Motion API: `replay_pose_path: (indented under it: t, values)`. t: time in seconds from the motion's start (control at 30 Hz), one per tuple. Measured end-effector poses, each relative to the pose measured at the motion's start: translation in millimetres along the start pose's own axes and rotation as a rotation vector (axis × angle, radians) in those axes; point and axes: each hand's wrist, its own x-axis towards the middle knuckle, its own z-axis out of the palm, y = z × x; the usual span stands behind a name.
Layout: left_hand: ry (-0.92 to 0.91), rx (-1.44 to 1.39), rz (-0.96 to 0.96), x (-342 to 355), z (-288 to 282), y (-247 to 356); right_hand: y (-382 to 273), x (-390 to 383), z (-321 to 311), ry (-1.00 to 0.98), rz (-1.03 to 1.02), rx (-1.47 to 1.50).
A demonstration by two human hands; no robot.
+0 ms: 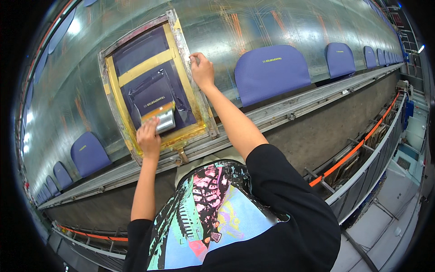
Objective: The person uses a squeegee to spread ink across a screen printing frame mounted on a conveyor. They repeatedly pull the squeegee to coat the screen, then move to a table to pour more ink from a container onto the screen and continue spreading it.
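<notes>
A screen printing frame (pixel 180 41) lies on the long table in front of me, its mesh bordered and crossed by yellow tape. Through the mesh, a purple shape with small yellow lettering shows, with a dark, glossy film of ink around it. My left hand (pixel 148 137) is closed round a silver squeegee (pixel 166 121) with an orange edge, tilted over the near part of the mesh. At the frame's right side, my right hand (pixel 202 71) has its fingers curled in a grip on the outer edge. The fingertips there are partly hidden.
Flat purple rounded pieces (pixel 272 72) lie in a row along the table (pixel 208 27), with more (pixel 89 154) to the left. A metal rail (pixel 317 90) runs along the near edge, and a metal clamp (pixel 182 155) sits by the frame. Behind at right stands a rack with an orange bar (pixel 351 156).
</notes>
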Motion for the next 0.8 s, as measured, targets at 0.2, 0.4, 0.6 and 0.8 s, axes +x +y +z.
replay_pose_path:
  t: [0.2, 0.4, 0.6, 0.8]
  values:
    - [0.124, -0.169, -0.128, 73.5, 4.2, -30.4, 3.8, -2.6, 6.4, -0.006, -0.047, -0.004]
    - [0.063, 0.063, -0.073, 84.6, 19.1, -39.7, 15.0, -2.1, 12.3, -0.014, -0.135, 0.001]
    - [0.055, 0.028, -0.031, -26.0, 12.9, -5.4, 27.1, 8.6, 11.6, -0.041, -0.119, -0.001]
    - [-0.005, -0.177, 0.002, -48.7, -12.0, 3.9, -20.7, 10.0, -9.2, -0.022, -0.066, -0.085]
